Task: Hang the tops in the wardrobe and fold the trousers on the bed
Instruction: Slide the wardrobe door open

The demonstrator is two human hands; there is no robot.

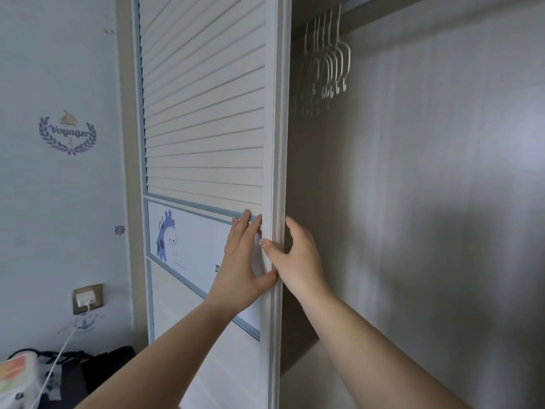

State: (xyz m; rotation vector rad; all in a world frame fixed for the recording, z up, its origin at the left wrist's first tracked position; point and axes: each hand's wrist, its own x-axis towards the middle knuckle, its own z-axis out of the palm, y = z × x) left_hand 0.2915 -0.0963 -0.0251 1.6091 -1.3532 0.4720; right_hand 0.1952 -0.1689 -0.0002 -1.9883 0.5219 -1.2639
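Note:
A white louvred sliding wardrobe door (203,113) fills the middle of the head view. My left hand (241,261) lies flat on the door's front, fingers spread, thumb at its right edge. My right hand (295,255) curls around that same edge from the inside, thumb on the front. To the right the wardrobe interior (427,202) stands open and bare. Several white hangers (330,63) hang bunched on the rail at its top left. No tops or trousers are in view.
A pale wall (59,202) with a "Voyager" sticker (68,132) is at the left. A socket with a white charger (86,299) and its cable sits low on it. Dark bags and a colourful item (44,376) lie at the bottom left.

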